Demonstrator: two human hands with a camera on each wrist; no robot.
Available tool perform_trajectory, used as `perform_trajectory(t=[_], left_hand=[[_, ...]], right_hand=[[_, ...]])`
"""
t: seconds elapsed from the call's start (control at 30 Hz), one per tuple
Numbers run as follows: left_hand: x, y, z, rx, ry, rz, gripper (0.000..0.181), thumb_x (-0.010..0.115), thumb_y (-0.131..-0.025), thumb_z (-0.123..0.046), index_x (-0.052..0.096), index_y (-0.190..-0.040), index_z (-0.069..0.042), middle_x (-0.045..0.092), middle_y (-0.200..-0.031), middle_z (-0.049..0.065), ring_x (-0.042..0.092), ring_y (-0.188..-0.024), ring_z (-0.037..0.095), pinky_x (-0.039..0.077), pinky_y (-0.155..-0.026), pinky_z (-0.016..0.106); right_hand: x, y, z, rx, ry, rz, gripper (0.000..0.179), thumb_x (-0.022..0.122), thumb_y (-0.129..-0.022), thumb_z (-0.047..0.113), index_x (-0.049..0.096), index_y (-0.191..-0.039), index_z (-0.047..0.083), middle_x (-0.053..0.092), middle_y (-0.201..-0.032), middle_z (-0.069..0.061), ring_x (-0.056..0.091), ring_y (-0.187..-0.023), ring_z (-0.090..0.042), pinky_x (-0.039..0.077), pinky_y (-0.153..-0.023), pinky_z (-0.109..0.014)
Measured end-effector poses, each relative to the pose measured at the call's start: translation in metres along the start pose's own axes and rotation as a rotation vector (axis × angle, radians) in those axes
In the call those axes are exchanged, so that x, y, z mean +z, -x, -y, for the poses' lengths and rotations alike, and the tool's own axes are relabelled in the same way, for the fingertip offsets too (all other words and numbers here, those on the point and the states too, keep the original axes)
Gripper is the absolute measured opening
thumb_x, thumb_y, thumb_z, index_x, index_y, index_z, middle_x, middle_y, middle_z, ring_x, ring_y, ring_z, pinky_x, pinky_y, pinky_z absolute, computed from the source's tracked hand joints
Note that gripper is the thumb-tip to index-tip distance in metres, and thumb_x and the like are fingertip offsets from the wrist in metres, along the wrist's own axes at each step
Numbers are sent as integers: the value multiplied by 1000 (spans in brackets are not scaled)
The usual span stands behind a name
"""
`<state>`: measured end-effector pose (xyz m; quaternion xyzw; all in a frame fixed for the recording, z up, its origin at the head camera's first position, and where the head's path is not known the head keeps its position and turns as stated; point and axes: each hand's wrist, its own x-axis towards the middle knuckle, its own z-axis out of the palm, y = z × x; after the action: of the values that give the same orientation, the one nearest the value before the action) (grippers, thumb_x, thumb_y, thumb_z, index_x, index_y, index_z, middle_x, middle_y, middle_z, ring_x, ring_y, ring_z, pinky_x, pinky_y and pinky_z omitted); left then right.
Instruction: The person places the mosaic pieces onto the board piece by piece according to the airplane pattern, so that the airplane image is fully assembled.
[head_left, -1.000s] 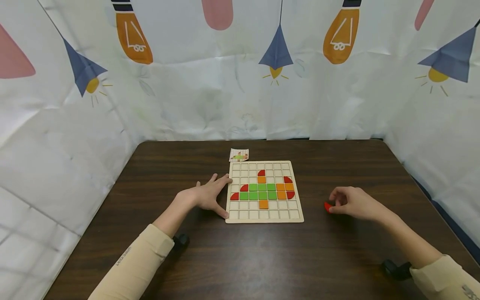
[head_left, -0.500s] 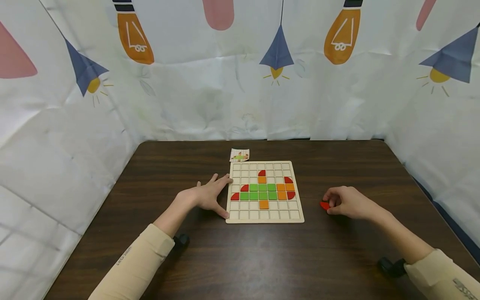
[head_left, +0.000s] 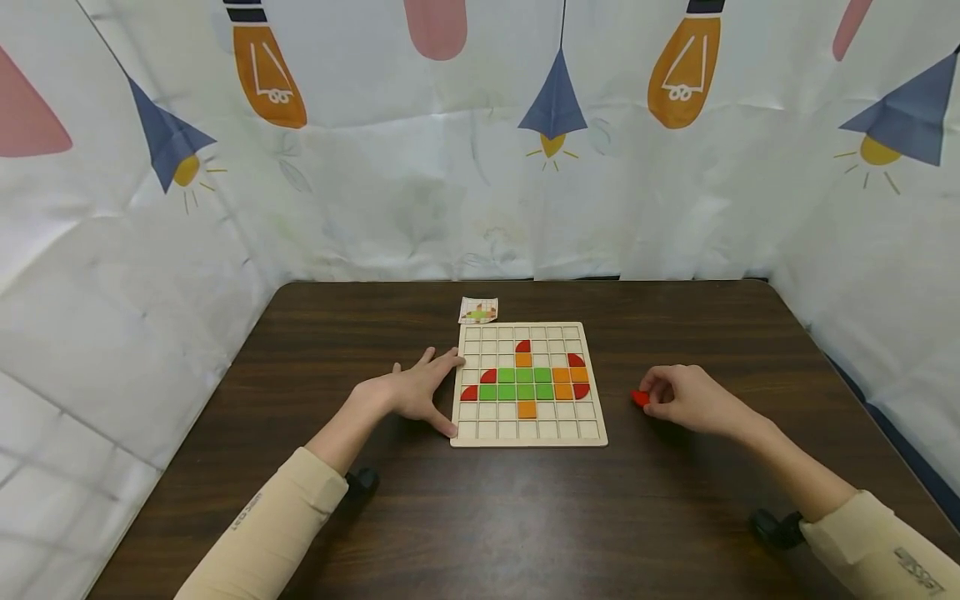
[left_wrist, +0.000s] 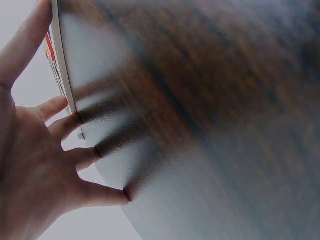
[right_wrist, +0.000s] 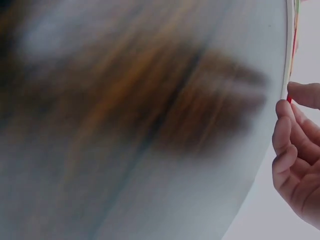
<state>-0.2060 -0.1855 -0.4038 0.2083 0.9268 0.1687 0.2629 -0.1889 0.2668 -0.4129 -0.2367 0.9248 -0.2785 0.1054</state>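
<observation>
My right hand point(head_left: 693, 400) pinches a small red tile point(head_left: 640, 398) between thumb and fingertips, to the right of the board. In the right wrist view only a sliver of the red tile point(right_wrist: 289, 99) shows between the thumb and forefinger. A square wooden grid board point(head_left: 487, 429) lies on the table, bearing green and orange square tiles and several red quarter-round tiles. With fingers spread, my left hand point(head_left: 412, 390) touches the board's left edge with thumb and forefinger. The left wrist view shows the fingertips point(left_wrist: 129, 194) of that hand down at the tabletop.
A small pattern card point(head_left: 478, 311) with a similar coloured figure lies behind the board's far left corner. The dark wood table point(head_left: 525, 525) reaches to a white printed curtain point(head_left: 420, 200) at the back and sides.
My right hand has moved a little left toward the board, carrying the red tile. The left hand and the board have stayed in place.
</observation>
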Motion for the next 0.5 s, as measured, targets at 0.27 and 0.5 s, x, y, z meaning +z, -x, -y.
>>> perform_trajectory(t=[0.27, 0.5], left_hand=[[0, -1, 1, 8, 0, -2, 117, 89, -77, -53, 20, -165, -15, 1, -172, 9, -5, -155, 39, 6, -107, 82], [1, -1, 2, 10, 2, 0, 118, 88, -77, -55, 19, -165, -16, 0, -172, 9, -7, -155, 39, 5, -107, 82]], right_hand=[[2, -10, 16, -23, -2, 6, 15, 79, -90, 10, 71, -101, 4, 65, -81, 5, 58, -71, -12, 51, -63, -30], [9, -23, 31, -66, -10, 14, 15, 79, -90, 8, 72, -102, 3, 65, -82, 5, 59, -73, -12, 52, -65, -31]])
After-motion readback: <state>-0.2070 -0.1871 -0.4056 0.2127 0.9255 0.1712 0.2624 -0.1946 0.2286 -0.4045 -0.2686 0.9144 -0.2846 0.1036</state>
